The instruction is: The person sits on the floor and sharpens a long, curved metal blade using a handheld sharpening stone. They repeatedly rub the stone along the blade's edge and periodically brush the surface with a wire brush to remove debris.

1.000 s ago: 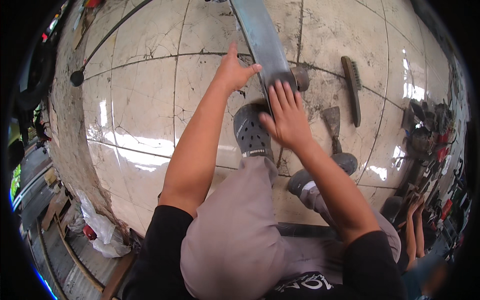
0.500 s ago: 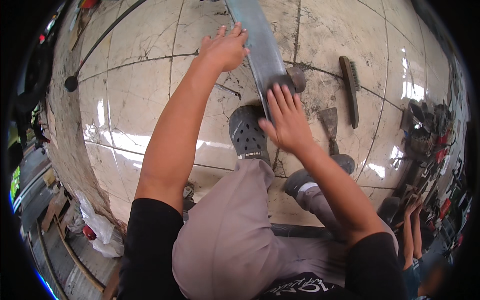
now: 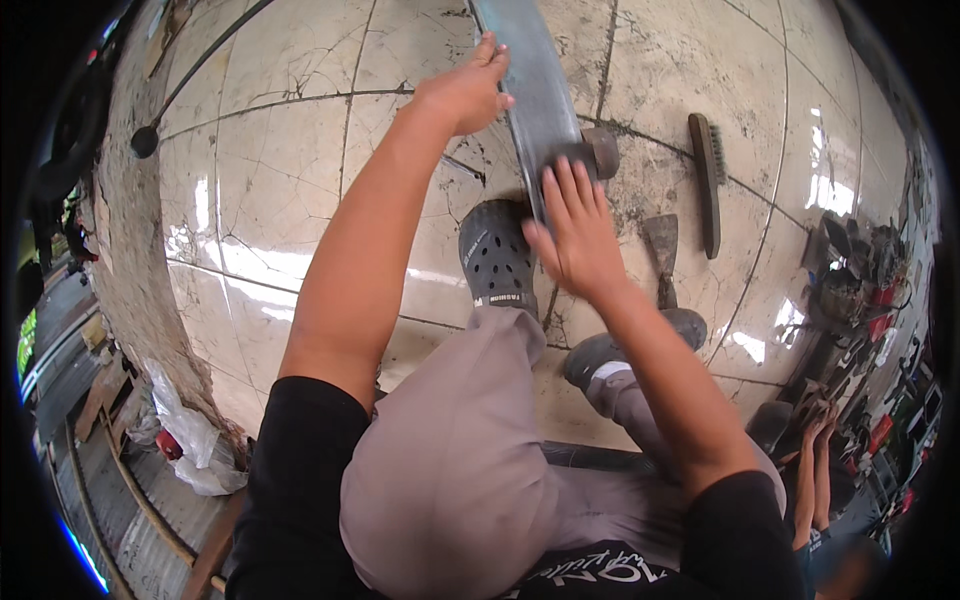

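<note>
A long grey metal strip [image 3: 535, 80] runs from the top centre toward my foot, slightly tilted across the view. My left hand [image 3: 462, 95] is at its upper left edge, fingers apart and touching it. My right hand [image 3: 574, 225] lies on its lower end, fingers spread. A dark patch or pad shows under those fingertips; I cannot make out which. A rusty rounded piece [image 3: 603, 153] sits beside the strip's right edge. To the right lie a wire brush [image 3: 706, 185] with a wooden handle and a scraper [image 3: 661, 245]. My grey clog [image 3: 493, 255] is just below the strip.
A black rod with a knob [image 3: 145, 140] is at upper left on the tiled floor [image 3: 270, 180]. Plastic bags [image 3: 200, 450] and planks lie lower left. Tools and clutter [image 3: 840, 280] line the right side, where another person's forearms [image 3: 812, 470] show at lower right.
My left hand has moved up along the strip's left edge from near its middle. My right hand stays on the lower end, shifted only slightly.
</note>
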`<state>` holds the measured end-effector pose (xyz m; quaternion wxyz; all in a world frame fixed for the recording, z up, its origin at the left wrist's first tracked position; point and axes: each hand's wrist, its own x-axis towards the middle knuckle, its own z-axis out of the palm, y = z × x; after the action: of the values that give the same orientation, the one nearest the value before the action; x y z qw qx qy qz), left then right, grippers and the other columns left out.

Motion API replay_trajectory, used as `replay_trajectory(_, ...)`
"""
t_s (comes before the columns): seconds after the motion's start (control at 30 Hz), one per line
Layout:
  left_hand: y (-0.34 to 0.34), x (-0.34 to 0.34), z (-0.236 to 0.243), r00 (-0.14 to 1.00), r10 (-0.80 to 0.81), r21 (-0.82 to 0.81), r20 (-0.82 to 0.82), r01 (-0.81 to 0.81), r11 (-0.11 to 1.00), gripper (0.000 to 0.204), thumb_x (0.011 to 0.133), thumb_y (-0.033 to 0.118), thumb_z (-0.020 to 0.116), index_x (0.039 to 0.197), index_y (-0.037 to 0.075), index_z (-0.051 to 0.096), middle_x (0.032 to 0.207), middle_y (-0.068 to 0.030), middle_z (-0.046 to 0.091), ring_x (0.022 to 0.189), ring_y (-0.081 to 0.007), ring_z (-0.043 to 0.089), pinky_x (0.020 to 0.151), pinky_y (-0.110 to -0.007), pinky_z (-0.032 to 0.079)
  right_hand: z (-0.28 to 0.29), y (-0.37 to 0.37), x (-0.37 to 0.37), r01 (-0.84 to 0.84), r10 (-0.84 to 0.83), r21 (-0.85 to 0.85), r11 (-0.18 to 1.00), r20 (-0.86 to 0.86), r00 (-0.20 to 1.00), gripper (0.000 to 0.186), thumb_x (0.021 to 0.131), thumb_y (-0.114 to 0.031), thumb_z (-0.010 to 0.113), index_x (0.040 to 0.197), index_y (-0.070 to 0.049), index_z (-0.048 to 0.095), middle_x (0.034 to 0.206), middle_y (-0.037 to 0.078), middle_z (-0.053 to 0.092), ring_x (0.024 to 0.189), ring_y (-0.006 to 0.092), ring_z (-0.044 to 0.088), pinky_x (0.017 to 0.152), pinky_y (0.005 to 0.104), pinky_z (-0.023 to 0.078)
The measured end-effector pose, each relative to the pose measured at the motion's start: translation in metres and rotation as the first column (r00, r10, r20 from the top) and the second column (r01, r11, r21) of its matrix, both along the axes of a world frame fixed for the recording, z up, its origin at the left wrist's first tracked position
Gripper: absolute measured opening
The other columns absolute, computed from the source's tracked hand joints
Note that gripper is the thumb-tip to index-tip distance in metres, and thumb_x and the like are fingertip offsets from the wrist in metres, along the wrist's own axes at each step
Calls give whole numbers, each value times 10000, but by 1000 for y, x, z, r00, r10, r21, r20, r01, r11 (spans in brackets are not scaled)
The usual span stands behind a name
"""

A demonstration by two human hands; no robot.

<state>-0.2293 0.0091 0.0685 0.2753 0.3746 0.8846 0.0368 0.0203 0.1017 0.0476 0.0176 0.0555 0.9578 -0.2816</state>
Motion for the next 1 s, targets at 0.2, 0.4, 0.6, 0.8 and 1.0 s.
replay_trajectory(0.2,-2,4,6,997,51,-9,64,-51,999,662,1019,282,513,1584,112,210,1679,-83,49,1464,-310,330,1177,-452,352,-3,-10,61,-55,56,-3,998,68,996,746,976,-492,495,1496,27,366,1573,263,311,1473,440,259,1183,580,188)
replay_trajectory(0.4,8,1,3,999,19,64,47,-22,998,670,1015,278,530,1582,111,215,1678,-86,52,1466,-320,325,1182,-453,345,-9,17,-68,144,-138,48,988,-112,984,687,996,-443,483,1468,48,393,1555,281,328,1456,453,282,1163,577,245)
replay_trajectory(0.6,-7,5,3,995,62,61,74,-66,996,665,1011,272,539,1578,108,232,1680,-65,54,1466,-308,329,1183,-449,345,-5,3,22,-57,57,5,998,13,998,714,992,-447,487,1480,60,370,1562,293,308,1457,467,269,1168,579,225)
replay_trajectory(0.8,-5,3,2,995,63,99,82,-71,993,659,1014,286,533,1580,128,235,1680,-47,67,1463,-296,337,1171,-443,365,-17,16,-30,61,-62,-18,998,-79,995,702,1004,-430,466,1493,59,343,1578,292,274,1474,459,244,1176,566,225)
replay_trajectory(1.0,-2,4,9,994,62,91,94,-70,993,659,1013,307,533,1583,154,239,1681,-43,69,1460,-285,346,1169,-440,365,-14,33,-75,42,-41,14,999,-77,996,692,995,-402,485,1483,70,349,1570,309,274,1453,483,272,1169,570,251)
